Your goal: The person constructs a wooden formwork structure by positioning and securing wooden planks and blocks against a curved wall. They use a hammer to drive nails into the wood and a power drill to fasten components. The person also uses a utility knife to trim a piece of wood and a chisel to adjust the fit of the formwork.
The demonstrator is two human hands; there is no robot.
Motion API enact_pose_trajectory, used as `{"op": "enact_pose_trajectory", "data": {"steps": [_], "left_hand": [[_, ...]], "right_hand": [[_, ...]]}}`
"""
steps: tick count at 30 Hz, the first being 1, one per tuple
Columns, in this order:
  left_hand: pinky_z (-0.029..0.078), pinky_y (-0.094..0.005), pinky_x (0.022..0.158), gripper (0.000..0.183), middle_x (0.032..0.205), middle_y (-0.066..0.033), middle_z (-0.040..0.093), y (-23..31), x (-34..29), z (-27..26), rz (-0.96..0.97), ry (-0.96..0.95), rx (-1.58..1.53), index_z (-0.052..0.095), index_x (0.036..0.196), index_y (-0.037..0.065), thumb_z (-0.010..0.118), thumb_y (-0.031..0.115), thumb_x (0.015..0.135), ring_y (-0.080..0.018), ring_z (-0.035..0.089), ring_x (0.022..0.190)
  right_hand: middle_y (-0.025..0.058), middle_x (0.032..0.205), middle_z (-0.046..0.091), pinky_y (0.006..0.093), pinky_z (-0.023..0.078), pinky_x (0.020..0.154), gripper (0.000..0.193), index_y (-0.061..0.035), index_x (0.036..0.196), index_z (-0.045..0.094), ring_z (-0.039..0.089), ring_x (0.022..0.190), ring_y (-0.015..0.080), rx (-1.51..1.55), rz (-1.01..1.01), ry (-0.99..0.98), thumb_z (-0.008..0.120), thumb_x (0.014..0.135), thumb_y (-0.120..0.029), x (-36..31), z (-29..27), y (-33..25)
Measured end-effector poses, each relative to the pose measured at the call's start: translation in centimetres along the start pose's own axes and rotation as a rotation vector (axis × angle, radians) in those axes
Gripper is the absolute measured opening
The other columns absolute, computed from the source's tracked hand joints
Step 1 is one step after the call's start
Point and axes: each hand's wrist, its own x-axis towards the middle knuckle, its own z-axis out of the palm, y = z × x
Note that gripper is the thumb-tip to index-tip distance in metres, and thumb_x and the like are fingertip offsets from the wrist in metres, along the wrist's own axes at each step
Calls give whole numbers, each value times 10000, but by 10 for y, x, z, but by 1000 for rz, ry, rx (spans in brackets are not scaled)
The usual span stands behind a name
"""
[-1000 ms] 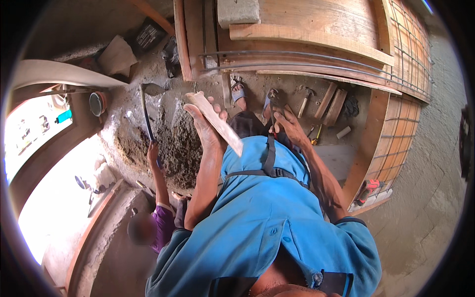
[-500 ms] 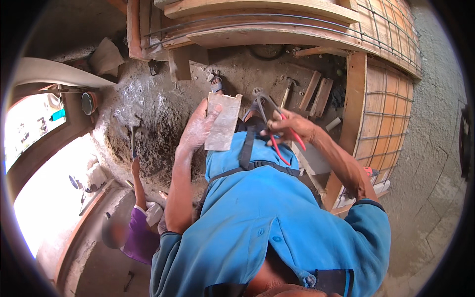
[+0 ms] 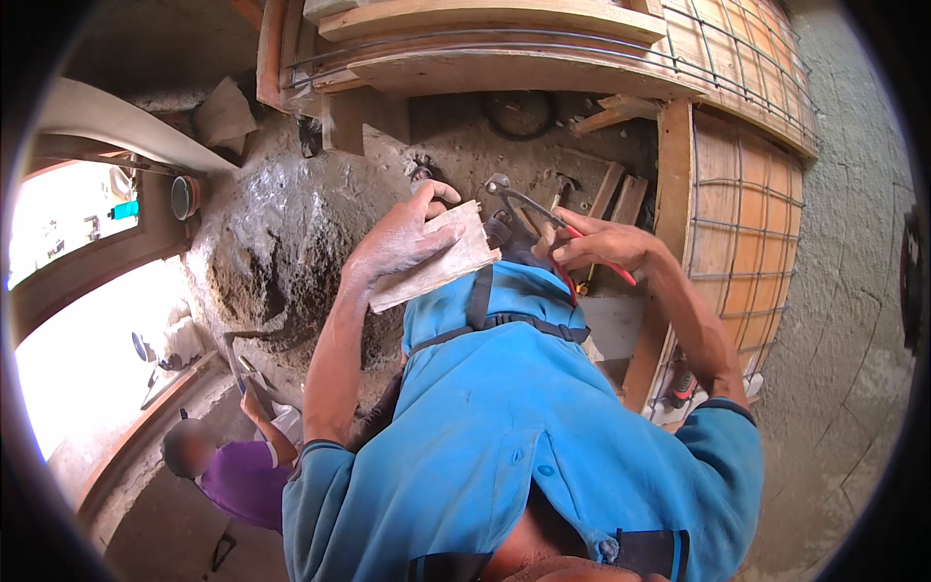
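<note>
In front of my blue shirt, my left hand (image 3: 412,241) grips a short, worn wooden board (image 3: 434,275), tilted with its upper right end raised. The thumb lies across the board's face. My right hand (image 3: 601,244) is closed round the red handles of a pair of end-cutting pincers (image 3: 527,203). The pincers' metal head points up and left, near the board's upper right corner but apart from it. Part of the handles is hidden behind my fingers.
Wooden formwork (image 3: 524,73) with rebar spans the top and right. A hammer (image 3: 560,194) and wood strips (image 3: 621,204) lie on the ground. At left are a wet mortar heap (image 3: 262,262), a bucket (image 3: 184,197) and a purple-shirted co-worker (image 3: 242,475) holding a long-handled tool.
The board has tipped from upright to slanting, its top leaning right. My right hand and the pincers have shifted slightly right. The co-worker and their tool have moved down and left.
</note>
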Motion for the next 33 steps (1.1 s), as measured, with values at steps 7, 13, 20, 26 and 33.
{"op": "enact_pose_trajectory", "data": {"steps": [7,13,20,26,33], "left_hand": [[453,-347,1004,499,1092,-118,702,10,-1,7,-12,-15,-80,426,1350,97,696,155,935,-168,614,1054],[448,-400,1041,595,1240,-206,676,3,-11,-11,-15,-9,77,418,1413,99,710,245,915,-287,637,1151],[428,-359,1032,588,1121,-140,698,-2,-19,-27,-61,-86,126,406,1423,103,686,167,910,-193,612,1057],[433,-406,1037,598,1168,-213,692,-23,-3,-20,-17,-169,213,407,1405,101,698,204,893,-285,626,1102],[466,-444,1001,610,1218,-256,674,-16,2,-12,-48,-218,305,417,1387,147,733,262,879,-369,641,1181]], "right_hand": [[9,961,558,286,412,842,351,-117,1228,534,535,932,131,-465,91,53,595,911,-254,-16,-21,-27],[13,1196,547,325,369,1041,454,-95,1295,564,482,1183,142,-152,-69,-130,601,848,-167,39,-16,73],[106,1357,452,366,309,1086,398,-76,1234,574,441,1254,235,-577,-51,-105,572,886,-269,41,-9,46],[158,1101,612,415,442,947,501,-106,1350,561,572,1061,296,-600,87,-145,556,898,-320,25,-9,1],[152,1326,584,416,428,1034,519,-155,1436,533,557,1191,302,-763,187,-232,546,947,-331,23,-6,-7]]}}
